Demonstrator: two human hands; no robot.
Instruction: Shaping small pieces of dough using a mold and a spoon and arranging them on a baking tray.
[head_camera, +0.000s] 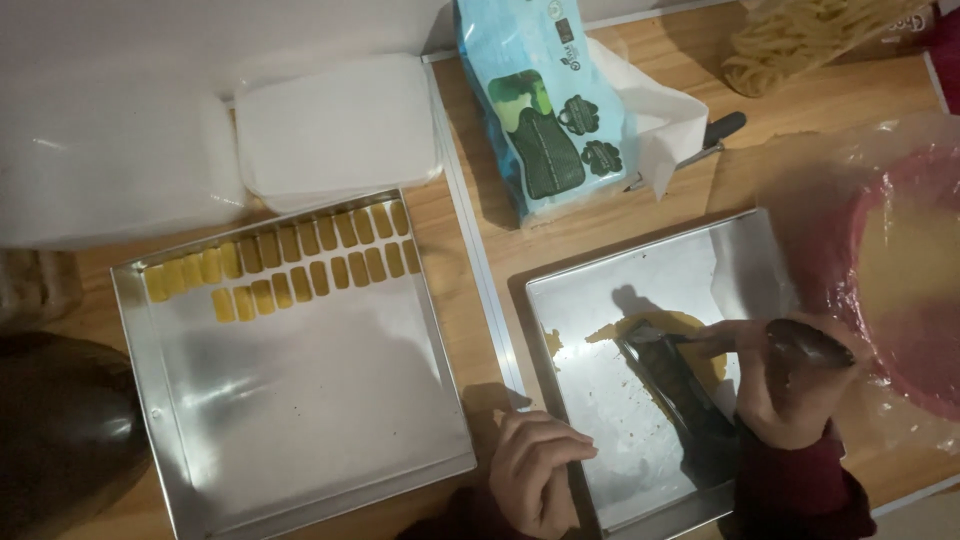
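Wooden counter, dim light, and 2 steel trays on it. Beyond the right tray lies a blue packet with dark green shapes, and a red bowl under clear film sits beside the tray. The left tray carries 2 rows of yellow pieces. The right hand is closed around a scraper on the dough patch in the right tray; the left hand, fingers curled, presses the tray's near-left rim.

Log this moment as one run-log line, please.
right hand: holds scraper on dough sheet | left hand: rests on right tray edge | left tray: two rows of yellow dough pieces
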